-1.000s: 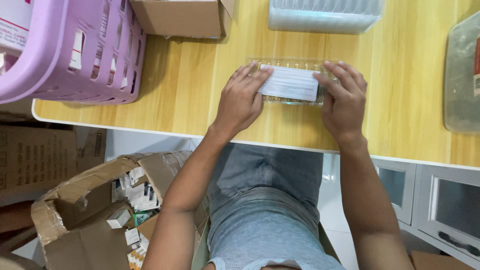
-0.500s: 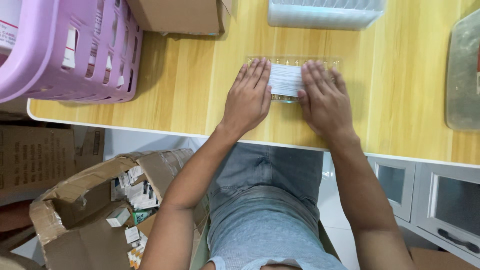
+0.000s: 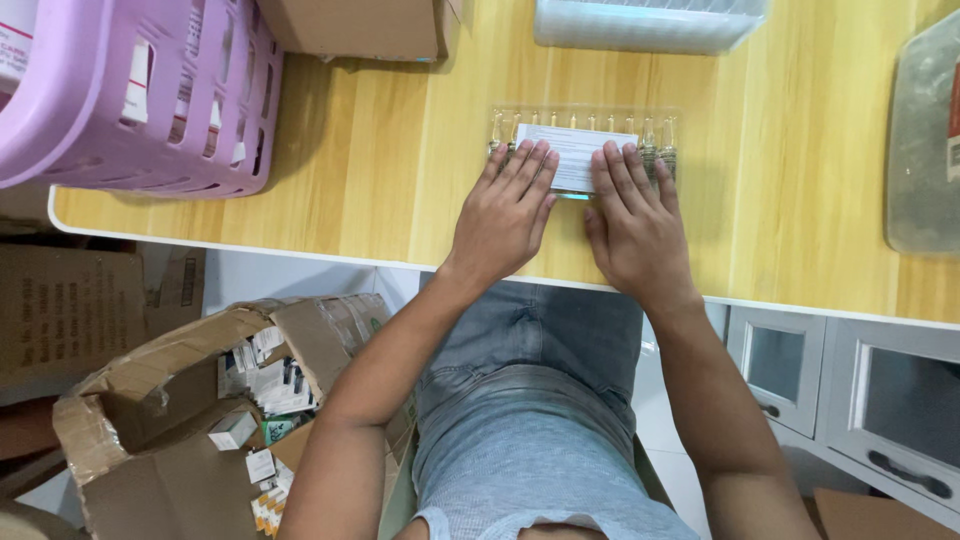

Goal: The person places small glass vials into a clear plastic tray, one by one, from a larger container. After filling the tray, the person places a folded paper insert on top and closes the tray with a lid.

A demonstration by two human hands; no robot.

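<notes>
Clear plastic ampoule tray (image 3: 585, 130) with a white paper slip (image 3: 575, 155) on top, lying flat on the wooden surface (image 3: 400, 170) near its front edge. Left hand (image 3: 505, 215) and right hand (image 3: 635, 220), both flat with fingers extended, pressing palm-down on the tray's near side, close together. Purple basket (image 3: 130, 100) far left; open cardboard box (image 3: 190, 420) on the floor below.

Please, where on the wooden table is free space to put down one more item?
Bare wood lies between the purple basket and the left hand, and between the right hand and the grey lid. The clear ampoule tray, cardboard box and clear container crowd the middle and far edge.
</notes>
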